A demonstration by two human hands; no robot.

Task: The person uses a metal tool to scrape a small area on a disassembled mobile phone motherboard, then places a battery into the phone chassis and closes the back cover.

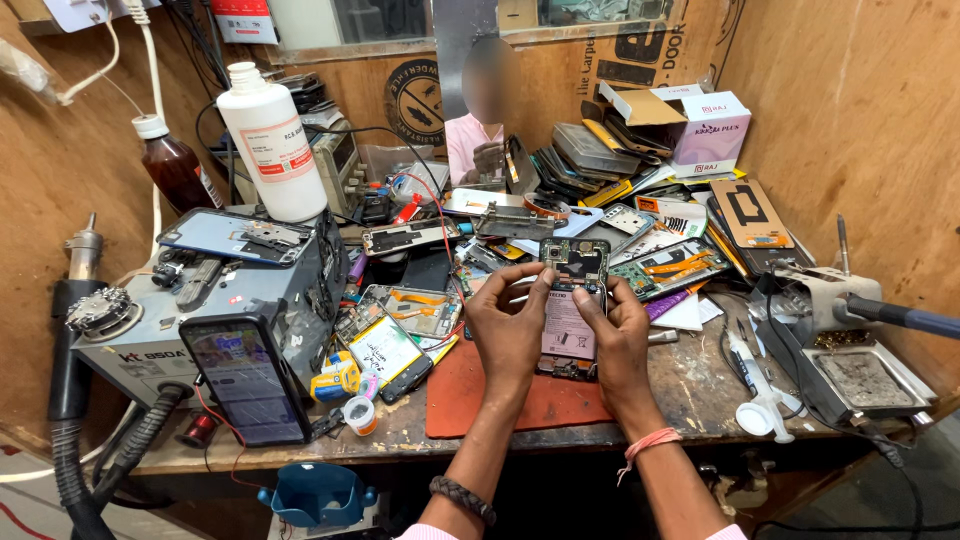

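**A:** Cramped plywood corner, wooden surface (700, 385) buried in phone parts. Far left there's a grey hot-air station (190, 310) with a lit phone (245, 378) leaning on its front, and a white bottle (272, 140) behind it. Then a red mat (470, 395) in the middle.

**B:** And the hands?

**A:** Left hand (508, 325) and right hand (615, 335) both wrapped around an opened phone (570, 300), back cover off, battery and board showing. It's held just above the mat, tilted toward the camera, thumbs pressed on the upper edges.

**B:** So which step?

**A:** Looks to me like checking or seating something near the top board. Next move probably needs a firm grip with one hand and a tool from the right, where the soldering stand (850, 350) sits.
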